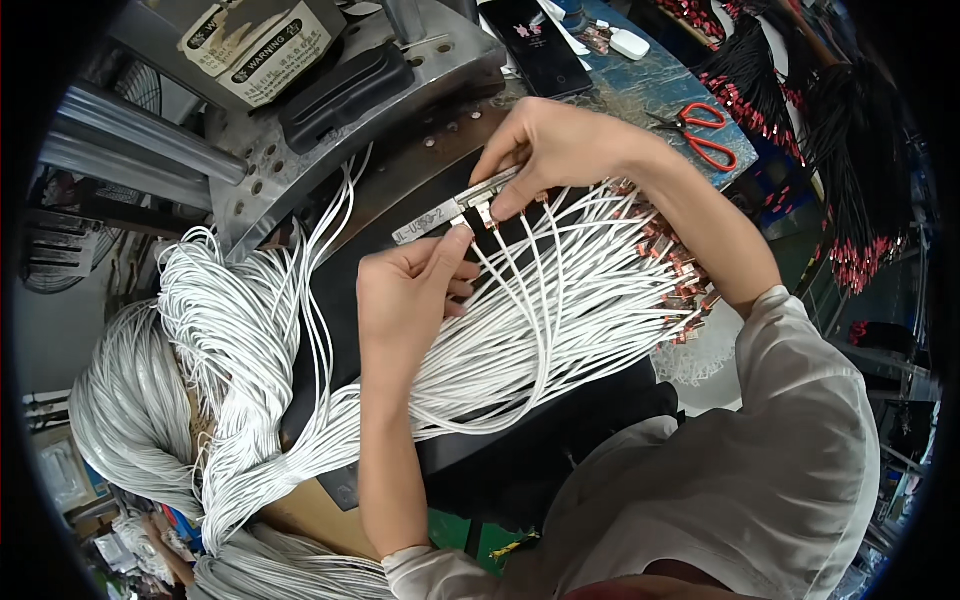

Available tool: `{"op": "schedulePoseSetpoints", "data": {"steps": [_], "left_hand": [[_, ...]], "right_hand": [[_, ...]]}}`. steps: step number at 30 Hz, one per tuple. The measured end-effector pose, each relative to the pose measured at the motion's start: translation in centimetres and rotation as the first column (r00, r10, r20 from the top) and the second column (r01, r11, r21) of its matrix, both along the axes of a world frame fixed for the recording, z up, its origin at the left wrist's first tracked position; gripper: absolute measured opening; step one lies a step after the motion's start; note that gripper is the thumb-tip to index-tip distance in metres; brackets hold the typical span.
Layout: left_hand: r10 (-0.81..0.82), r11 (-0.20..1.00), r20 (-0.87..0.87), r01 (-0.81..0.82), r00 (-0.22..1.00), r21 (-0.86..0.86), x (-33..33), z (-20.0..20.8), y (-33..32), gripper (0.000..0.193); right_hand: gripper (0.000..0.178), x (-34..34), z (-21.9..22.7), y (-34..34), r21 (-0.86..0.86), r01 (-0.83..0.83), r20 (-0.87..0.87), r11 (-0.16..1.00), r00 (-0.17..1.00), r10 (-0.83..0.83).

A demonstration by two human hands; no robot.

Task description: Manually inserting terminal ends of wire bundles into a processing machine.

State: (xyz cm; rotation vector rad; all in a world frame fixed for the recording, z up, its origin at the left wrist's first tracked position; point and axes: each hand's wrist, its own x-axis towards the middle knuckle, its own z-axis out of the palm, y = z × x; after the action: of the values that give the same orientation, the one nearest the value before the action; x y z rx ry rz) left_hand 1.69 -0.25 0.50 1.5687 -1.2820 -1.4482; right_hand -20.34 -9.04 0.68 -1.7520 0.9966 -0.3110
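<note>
My left hand point(410, 300) is closed, thumb and fingertips pinching a small connector end of a white cable point(475, 240) at a narrow metal bar point(425, 222). Across the bar's far end bends my right hand point(550, 145), its thumb pressed on another metal cable connector point(487, 213) and its fingers curled behind the bar. Several white cables curve down from the bar, over a thick spread bundle of white cables point(560, 310). Copper-coloured connector ends point(680, 265) stick out at the bundle's right. My fingers partly hide how the connectors sit in the bar.
Ahead stands a heavy metal machine point(350, 100) with a warning label. Coiled white cables point(235, 330) and a grey bundle point(135, 410) lie left. A phone point(535, 45), a white case point(629, 43) and red-handled scissors point(705, 130) rest on the blue table. Black cables point(850, 150) hang right.
</note>
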Motion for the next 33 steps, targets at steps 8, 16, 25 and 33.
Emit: {"op": "schedulePoseSetpoints", "data": {"steps": [8, 16, 25, 33], "left_hand": [[0.144, 0.870, 0.502, 0.133, 0.853, -0.475, 0.4, -0.4, 0.0, 0.024], [0.355, 0.509, 0.595, 0.385, 0.721, -0.770, 1.2, -1.4, -0.3, 0.019], [0.462, 0.632, 0.843, 0.564, 0.277, -0.531, 1.1, -3.3, -9.5, 0.018], [0.482, 0.577, 0.768, 0.506, 0.423, -0.641, 1.0, -4.0, -11.8, 0.011]], "right_hand": [[0.039, 2.2, -1.5, -0.8, -0.551, -0.128, -0.223, 0.825, 0.975, 0.002], [0.036, -1.3, -1.7, -0.8, -0.733, -0.170, -0.282, 0.659, 0.957, -0.067], [0.022, 3.1, -3.5, -13.2, -0.886, -0.122, -0.275, 0.448, 0.915, -0.295], [0.025, 5.2, -5.5, -18.5, -0.907, 0.162, 0.121, 0.389, 0.985, -0.126]]}}
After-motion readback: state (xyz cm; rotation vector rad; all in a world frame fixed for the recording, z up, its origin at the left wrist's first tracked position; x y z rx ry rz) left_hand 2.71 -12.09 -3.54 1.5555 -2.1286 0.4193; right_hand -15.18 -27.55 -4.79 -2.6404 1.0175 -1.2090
